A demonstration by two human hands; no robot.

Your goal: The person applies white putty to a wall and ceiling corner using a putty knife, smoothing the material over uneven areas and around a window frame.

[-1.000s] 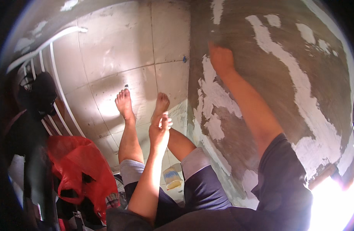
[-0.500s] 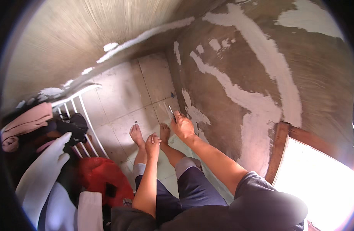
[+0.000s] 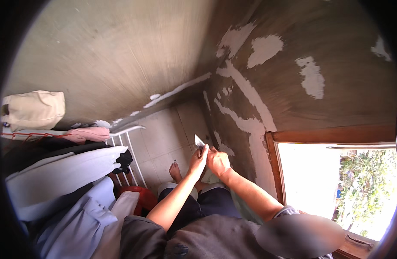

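Observation:
A putty knife [image 3: 199, 141] with a pale, flat, roughly triangular blade points up and away from me. My left hand [image 3: 198, 159] is closed around the lower part of it, with the thumb up near the blade. Right beside it, my right hand [image 3: 218, 161] is closed too, its fingers touching the left hand at the handle. Most of the handle is hidden by my fingers. Ahead and to the right is a brown-grey wall [image 3: 289, 103] with pale filler patches [image 3: 311, 77] and a long filler strip [image 3: 248, 88].
A white metal rack [image 3: 137, 157] at left carries clothes, among them a white garment [image 3: 73, 170] and a pink cloth [image 3: 88, 134]. A cream bag [image 3: 36, 110] sits above it. A wood-framed window [image 3: 274, 172] opens at right. Below is a tiled floor [image 3: 162, 134].
My left hand has risen to meet my right hand at the putty knife, and the blade now shows its flat face. The view has tilted up, showing more wall and window.

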